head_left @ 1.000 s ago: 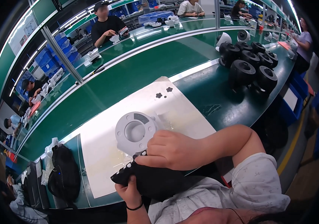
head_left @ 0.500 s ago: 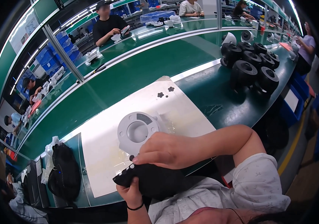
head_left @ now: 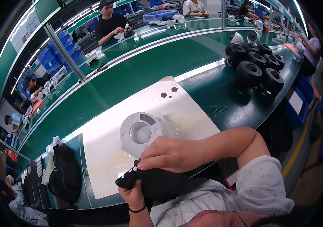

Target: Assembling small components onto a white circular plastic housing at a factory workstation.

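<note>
Low in the view, my left hand [head_left: 132,193] grips a black sheet [head_left: 163,185] near its left end, thumb on top. A row of small white dots [head_left: 128,172] runs along the sheet's upper left edge. My right hand [head_left: 165,153] reaches across above it, thumb and finger pinching a small black round pad [head_left: 136,162] at that edge. Just beyond my right fingers a white ring-shaped housing [head_left: 128,130] lies with its round hollow facing up; my hand covers its lower right part.
A pale board [head_left: 101,159] lies under the housing, with small black flower-shaped pieces [head_left: 163,95] near its far corner. Several black round housings [head_left: 249,73] crowd the bench at right. A black bag [head_left: 65,176] sits at left. A co-worker [head_left: 112,26] handles white parts across the green belt.
My right fingers have shifted slightly right and down with the black pad, which now sits closer against the dotted edge. My left hand stays almost in place.
</note>
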`<state>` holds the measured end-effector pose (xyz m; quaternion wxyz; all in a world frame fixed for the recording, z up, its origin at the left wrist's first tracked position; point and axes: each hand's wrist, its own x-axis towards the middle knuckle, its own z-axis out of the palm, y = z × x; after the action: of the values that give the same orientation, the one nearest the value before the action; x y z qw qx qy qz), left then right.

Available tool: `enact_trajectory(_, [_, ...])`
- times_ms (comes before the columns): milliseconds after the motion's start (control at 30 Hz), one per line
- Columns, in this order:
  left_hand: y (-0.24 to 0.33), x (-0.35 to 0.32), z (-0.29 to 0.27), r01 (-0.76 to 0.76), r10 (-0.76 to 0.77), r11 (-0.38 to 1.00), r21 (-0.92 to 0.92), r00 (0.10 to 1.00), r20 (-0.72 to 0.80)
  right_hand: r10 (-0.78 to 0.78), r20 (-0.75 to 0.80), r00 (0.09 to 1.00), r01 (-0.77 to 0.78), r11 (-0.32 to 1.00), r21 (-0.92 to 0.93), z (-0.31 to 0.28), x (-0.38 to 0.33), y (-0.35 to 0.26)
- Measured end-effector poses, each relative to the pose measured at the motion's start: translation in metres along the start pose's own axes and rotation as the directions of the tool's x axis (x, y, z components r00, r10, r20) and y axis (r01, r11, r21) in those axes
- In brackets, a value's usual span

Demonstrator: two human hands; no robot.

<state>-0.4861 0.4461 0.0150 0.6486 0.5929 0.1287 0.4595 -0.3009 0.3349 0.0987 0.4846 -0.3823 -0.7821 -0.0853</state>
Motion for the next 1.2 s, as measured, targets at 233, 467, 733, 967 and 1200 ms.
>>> enact_trajectory(233, [0.000,-0.001,-0.001,-0.005,0.004,1.000,0.018,1.000,0.004,0.045,0.025,0.999,-0.046,0.999,0.014,0.001,0.000,-0.003])
enact_trajectory(467, [0.000,-0.001,0.000,-0.008,0.009,0.999,0.038,1.000,-0.016,0.109,0.046,0.993,-0.111,0.993,0.036,0.002,0.000,-0.005])
enact_trajectory(733, [0.000,-0.002,0.000,-0.028,0.027,0.999,0.042,1.000,0.008,0.088,0.063,0.994,-0.090,0.995,0.042,0.006,-0.002,-0.002])
enact_trajectory(967, [-0.003,0.001,0.007,-0.026,0.026,0.999,0.025,1.000,0.000,0.035,0.173,0.984,-0.068,0.980,0.189,-0.002,-0.001,-0.003])
enact_trajectory(1200, [0.017,0.028,0.021,-0.496,0.309,0.711,0.499,0.857,0.412,0.194,-0.127,0.973,-0.191,0.981,0.042,-0.048,0.013,0.009])
